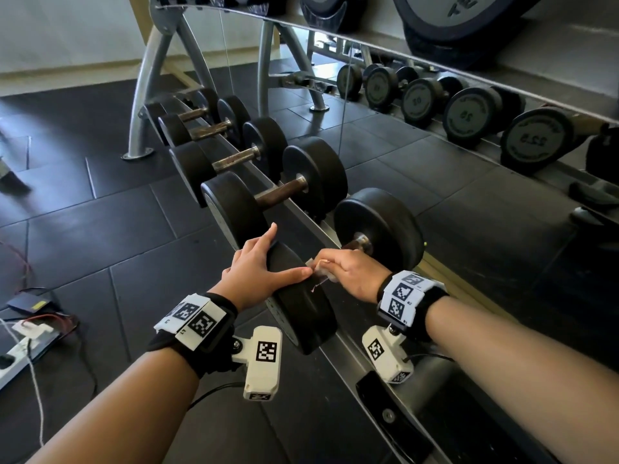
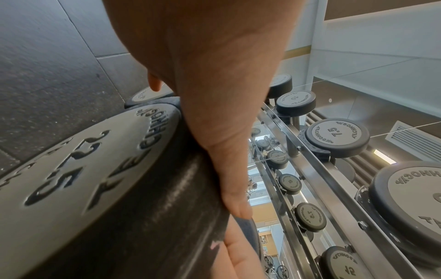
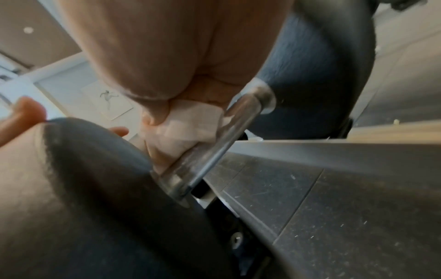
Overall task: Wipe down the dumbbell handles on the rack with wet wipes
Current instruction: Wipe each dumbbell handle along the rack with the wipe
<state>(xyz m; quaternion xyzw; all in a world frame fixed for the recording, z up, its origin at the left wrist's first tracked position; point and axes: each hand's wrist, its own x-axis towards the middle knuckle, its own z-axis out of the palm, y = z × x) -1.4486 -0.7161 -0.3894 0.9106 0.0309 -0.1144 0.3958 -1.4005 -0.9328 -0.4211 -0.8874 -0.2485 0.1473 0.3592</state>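
My right hand (image 1: 351, 276) squeezes the soft wet wipe (image 3: 188, 126) around this heavy dumbbell's slick handle (image 3: 214, 143); left hand (image 1: 258, 266) lies flat, steadying its head (image 1: 301, 306).

handle (image 3: 219, 143): middle hidden under right hand (image 1: 351, 276) and wet wipe (image 3: 190, 126) | nearest dumbbell (image 1: 301, 313): near weight partly covered by left hand (image 1: 258, 272) | right-wrist view: blurred
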